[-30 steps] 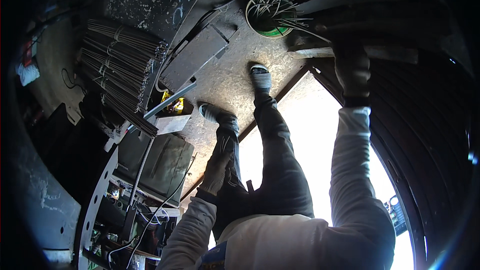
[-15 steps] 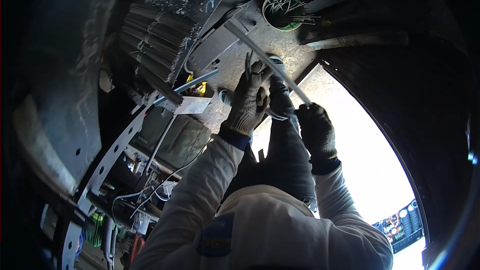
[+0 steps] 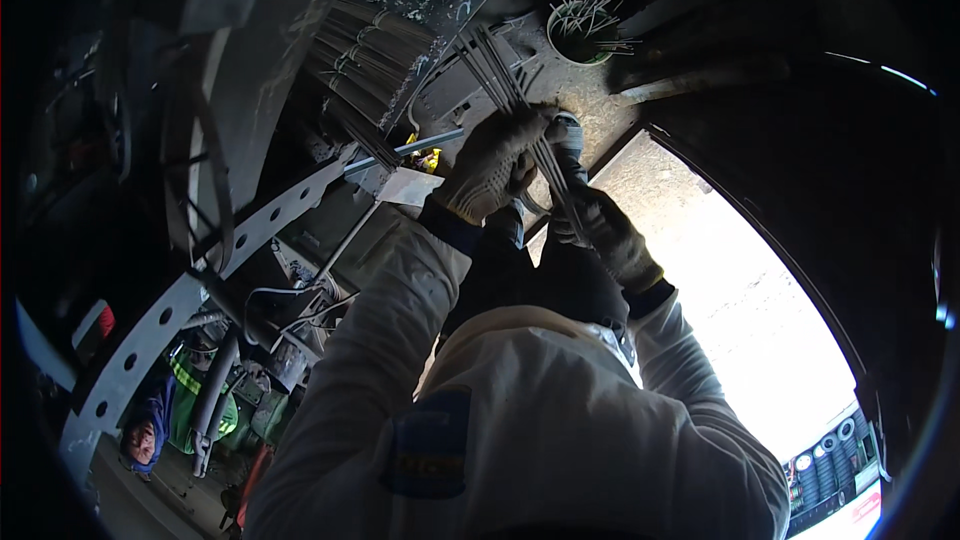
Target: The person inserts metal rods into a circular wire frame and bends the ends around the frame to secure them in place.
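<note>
A slim bundle of thin metal rods (image 3: pixel 490 65) slants across the middle of the view, its far ends slightly fanned. Around its middle, my left hand (image 3: pixel 492 168) in a knitted glove is closed. My right hand (image 3: pixel 617 242), gloved too, grips the bundle's near end just above my legs. A short curved piece (image 3: pixel 535 206) shows under my left palm; its kind cannot be made out. Shadow and the rods hide most of my fingertips.
Beyond my hands stands a round bucket (image 3: pixel 580 40) of loose rods. Tied rod bundles (image 3: pixel 365 50) lie at the left, near a perforated metal beam (image 3: pixel 165 317). A person (image 3: pixel 185 405) in green is at lower left. A bright doorway opens at right.
My left hand has closed around the rods, which it was beside before. My right hand has shifted slightly up and left. The rods now fan apart; the person in green has come into view.
</note>
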The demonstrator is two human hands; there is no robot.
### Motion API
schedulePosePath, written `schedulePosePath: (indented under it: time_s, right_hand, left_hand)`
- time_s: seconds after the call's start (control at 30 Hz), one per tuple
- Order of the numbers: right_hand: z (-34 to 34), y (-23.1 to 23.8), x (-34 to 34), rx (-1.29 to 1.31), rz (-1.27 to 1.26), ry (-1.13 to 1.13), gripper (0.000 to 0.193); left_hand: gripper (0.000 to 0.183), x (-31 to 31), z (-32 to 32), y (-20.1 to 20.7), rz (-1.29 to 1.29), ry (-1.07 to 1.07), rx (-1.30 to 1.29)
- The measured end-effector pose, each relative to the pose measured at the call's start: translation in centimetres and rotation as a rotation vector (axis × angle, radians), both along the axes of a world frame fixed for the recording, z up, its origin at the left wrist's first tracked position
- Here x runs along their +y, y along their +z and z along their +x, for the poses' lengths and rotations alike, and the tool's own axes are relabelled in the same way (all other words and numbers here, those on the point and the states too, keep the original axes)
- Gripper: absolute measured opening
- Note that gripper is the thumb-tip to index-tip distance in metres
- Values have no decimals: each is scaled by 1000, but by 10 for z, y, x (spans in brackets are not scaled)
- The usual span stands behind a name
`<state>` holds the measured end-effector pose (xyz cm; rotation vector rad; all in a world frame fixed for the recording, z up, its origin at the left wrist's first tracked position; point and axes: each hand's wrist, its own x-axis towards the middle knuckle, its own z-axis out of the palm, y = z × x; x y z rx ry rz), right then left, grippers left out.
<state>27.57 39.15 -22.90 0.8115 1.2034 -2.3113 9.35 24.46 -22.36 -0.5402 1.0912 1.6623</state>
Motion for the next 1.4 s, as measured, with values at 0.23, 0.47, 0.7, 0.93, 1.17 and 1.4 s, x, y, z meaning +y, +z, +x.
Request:
schedulePosePath:
  time_s: [0.23,0.47,0.7,0.93,1.17,1.4]
  right_hand:
    - [-27,32,2,146,-117,181,51]
    - [-39,64,3,136,-396,105,52]
    - [-41,88,-3,143,-427,98,52]
    - [-43,61,2,564,442,665,33]
    - [-98,97,-8,903,418,628,35]
    - [-127,93,-30,1061,559,994,39]
  left_hand:
    - [35,-12,-14,53,157,75,145]
    - [42,-23,-23,94,287,90,235]
    - [33,-26,-7,141,291,95,305]
    - [24,-41,4,190,12,-1,710]
    - [38,-63,25,192,-40,253,1104]
    - [27,-97,48,163,-504,400,1638]
